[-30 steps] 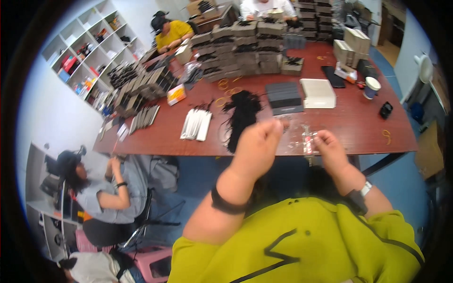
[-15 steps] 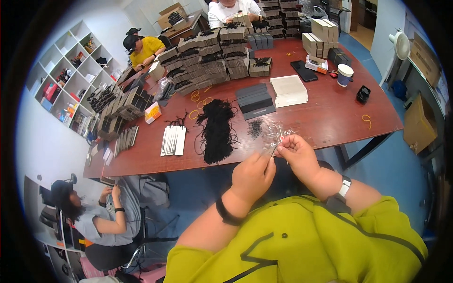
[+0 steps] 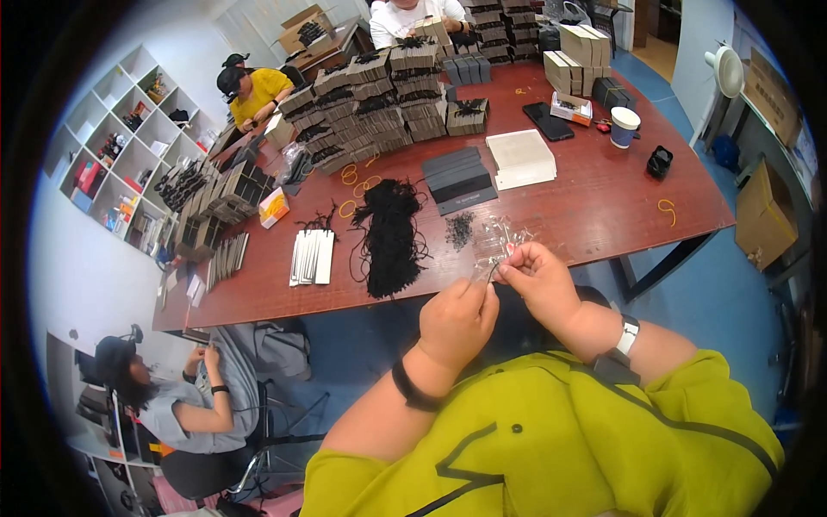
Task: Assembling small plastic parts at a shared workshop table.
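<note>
My left hand [image 3: 457, 320] and my right hand [image 3: 543, 284] meet just off the table's near edge. Both are closed, pinching a thin dark cord [image 3: 494, 272] between thumbs and fingertips; its ends are mostly hidden. Right behind my fingertips a crumpled clear plastic bag [image 3: 501, 234] lies on the table. Left of it is a scatter of tiny black pieces [image 3: 459, 229]. Farther left sits a large heap of black cords [image 3: 389, 246]. Beyond these are a stack of dark grey cards [image 3: 460, 179] and a stack of white cards [image 3: 521, 161].
White tags with black strings [image 3: 312, 258] lie at the left of the reddish table [image 3: 594, 215]. Tall stacks of bundled cards [image 3: 366, 99] line its far side. A phone [image 3: 548, 121] and paper cup [image 3: 624, 127] stand at right. Co-workers sit around the table.
The whole view has shifted very slightly. Both hands keep their pinch on the cord, with only a tiny movement of the fingers.
</note>
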The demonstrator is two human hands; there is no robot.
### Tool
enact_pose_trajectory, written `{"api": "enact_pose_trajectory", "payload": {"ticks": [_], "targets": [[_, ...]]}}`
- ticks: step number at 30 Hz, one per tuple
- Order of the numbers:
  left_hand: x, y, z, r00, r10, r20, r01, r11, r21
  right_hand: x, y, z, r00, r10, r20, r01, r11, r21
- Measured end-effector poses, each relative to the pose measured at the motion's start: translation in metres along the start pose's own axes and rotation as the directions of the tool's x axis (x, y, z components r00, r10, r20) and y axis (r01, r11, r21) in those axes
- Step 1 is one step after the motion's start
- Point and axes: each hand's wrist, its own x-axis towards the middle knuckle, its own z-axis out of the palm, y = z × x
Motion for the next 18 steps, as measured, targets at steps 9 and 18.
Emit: {"api": "enact_pose_trajectory", "payload": {"ticks": [9, 18], "targets": [[-0.004, -0.009, 0.006, 0.977, -0.153, 0.15, 0.175, 0.974, -0.147, -0.015, -0.018, 0.008, 0.963, -0.252, 0.093, 0.258, 0.776, -0.576], [0.0, 0.0, 0.0, 0.874, -0.415, 0.251, 0.485, 0.753, -0.444, -0.016, -0.019, 0.007, 0.942, -0.294, 0.164, 0.331, 0.72, -0.61]]}}
